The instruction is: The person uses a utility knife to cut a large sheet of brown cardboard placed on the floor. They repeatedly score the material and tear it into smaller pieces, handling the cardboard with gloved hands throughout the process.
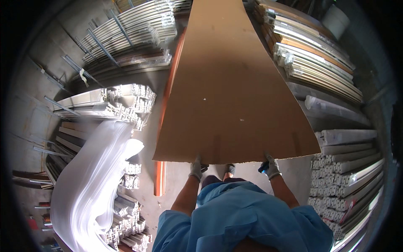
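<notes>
A long brown cardboard sheet [231, 84] stretches away from me, its ragged near edge in front of my waist. My left hand [196, 167], in a pale glove, grips that edge left of its middle, thumb on top and fingers underneath. Toward the right part of the same edge, my right hand [272, 166], also gloved, pinches the board in the same way. Something small, blue and black [263, 167] shows beside the right hand's fingers; I cannot make out what it is. The fingers beneath the board are mostly hidden.
Bundled profiles [126, 31] lie on metal rack arms at the left, with white foam sheeting [90, 180] draped nearer me. More stacked profiles [348, 172] line the right side. An orange-red beam [160, 178] lies along the floor, partly under the cardboard's left edge.
</notes>
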{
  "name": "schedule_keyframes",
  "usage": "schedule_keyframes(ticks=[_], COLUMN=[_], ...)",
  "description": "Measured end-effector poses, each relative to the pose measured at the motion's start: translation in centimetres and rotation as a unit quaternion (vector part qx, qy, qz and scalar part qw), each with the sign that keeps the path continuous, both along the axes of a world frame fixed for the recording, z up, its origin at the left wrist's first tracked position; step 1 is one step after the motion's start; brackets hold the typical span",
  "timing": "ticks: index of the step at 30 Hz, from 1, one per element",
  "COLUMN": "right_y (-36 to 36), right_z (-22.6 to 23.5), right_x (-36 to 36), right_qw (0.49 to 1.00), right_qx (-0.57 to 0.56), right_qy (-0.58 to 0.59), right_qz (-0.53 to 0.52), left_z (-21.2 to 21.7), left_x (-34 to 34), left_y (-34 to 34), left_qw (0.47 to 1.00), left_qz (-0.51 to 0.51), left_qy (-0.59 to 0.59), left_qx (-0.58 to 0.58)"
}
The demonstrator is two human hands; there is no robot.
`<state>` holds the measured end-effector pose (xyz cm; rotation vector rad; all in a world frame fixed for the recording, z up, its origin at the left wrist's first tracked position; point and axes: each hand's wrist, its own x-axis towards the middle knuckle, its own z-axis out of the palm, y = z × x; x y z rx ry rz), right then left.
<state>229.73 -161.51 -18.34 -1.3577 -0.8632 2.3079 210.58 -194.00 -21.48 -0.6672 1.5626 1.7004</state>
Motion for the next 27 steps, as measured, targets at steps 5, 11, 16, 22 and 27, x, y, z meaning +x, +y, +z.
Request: schedule_keyframes(ticks=[5, 11, 16, 22, 27], right_y=[-5.4, -10.5, -13.8, -15.4, -16.5], right_z=[0.1, 0.1, 1.7, 2.2, 2.2], right_x=[7.3, 14.7, 18.1, 23.1, 31.0], right_qw=[1.0, 0.998, 0.991, 0.99, 0.985], right_qx=[0.017, -0.044, -0.02, -0.019, -0.058], right_qy=[0.015, -0.026, -0.002, -0.061, 0.012], right_qz=[-0.001, 0.03, 0.132, 0.125, 0.162], left_z=[-1.3, -0.7, 2.5, 2.6, 1.3], left_x=[6.8, 19.1, 26.1, 31.4, 38.7], left_y=[-4.4, -6.7, -3.9, -3.9, -5.3], left_qw=[0.999, 0.976, 0.977, 0.987, 0.986], left_qz=[0.017, 0.076, 0.042, 0.044, 0.039], left_qy=[-0.025, -0.035, -0.105, 0.081, 0.041], left_qx=[0.031, 0.202, 0.18, 0.131, 0.155])
